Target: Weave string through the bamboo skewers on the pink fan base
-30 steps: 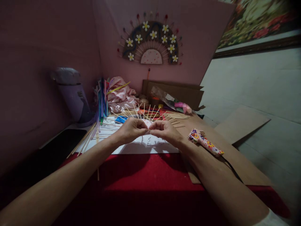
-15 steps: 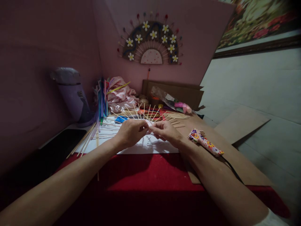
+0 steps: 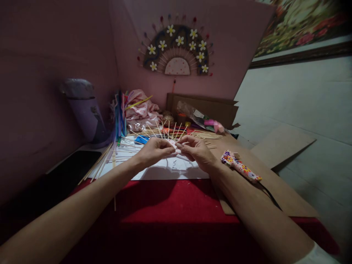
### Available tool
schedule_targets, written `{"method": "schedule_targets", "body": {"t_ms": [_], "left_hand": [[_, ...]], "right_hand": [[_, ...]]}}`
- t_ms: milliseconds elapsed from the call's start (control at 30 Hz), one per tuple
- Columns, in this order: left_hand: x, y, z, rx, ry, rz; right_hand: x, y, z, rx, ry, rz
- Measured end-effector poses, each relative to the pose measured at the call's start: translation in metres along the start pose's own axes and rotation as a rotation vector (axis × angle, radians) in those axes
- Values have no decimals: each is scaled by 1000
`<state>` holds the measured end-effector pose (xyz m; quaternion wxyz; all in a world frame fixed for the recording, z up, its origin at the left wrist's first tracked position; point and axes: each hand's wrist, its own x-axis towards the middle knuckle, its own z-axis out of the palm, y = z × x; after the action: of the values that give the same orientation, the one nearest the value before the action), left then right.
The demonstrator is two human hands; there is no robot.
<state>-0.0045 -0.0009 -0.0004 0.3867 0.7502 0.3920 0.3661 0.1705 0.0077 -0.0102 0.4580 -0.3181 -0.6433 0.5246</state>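
Note:
Over a white sheet of paper [image 3: 165,174], my left hand [image 3: 158,149] and my right hand [image 3: 196,151] face each other, thumbs and forefingers pinched together. Whatever lies between those fingertips is too small to make out. Just behind and beneath them is a pale pink dotted piece [image 3: 172,144], partly hidden by the hands. Thin wooden sticks [image 3: 160,130] fan out from around it, away from me and to the left. A small dark mark like a "5" [image 3: 174,163] shows on the paper.
A flower-patterned glue gun [image 3: 240,167] with a black cord lies on cardboard [image 3: 286,194] at right. Pipe cleaners [image 3: 120,113], bundled pink cloth [image 3: 141,108] and twine [image 3: 167,118] stand behind. At left are a purple tumbler [image 3: 86,113], loose sticks [image 3: 96,167] and a dark flat panel [image 3: 73,165].
My right fingertips have risen slightly and drawn a little away from the left ones. The left hand has turned a little, its pinch now lower, and more of the pink dotted piece shows.

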Motion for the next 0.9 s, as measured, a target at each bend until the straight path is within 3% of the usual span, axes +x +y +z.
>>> {"method": "schedule_targets", "body": {"t_ms": [100,200,533,633,800,900], "left_hand": [[-1,2,-4,-279,-120,-175],[-1,0,-7,-413,-165,-216],[2,0,-2,-289,-5,-162],[2,3,-1,-163,59,-45],[-3,0,0,440,216,358],[-5,-3,-2,659,206,460]], "right_hand": [[0,0,0,18,-23,-43],[0,0,0,32,-33,-56],[0,-1,0,39,-29,-37],[0,-1,-2,22,-46,-25],[1,4,-6,17,-125,78],[0,5,-8,-72,-181,101]]}}
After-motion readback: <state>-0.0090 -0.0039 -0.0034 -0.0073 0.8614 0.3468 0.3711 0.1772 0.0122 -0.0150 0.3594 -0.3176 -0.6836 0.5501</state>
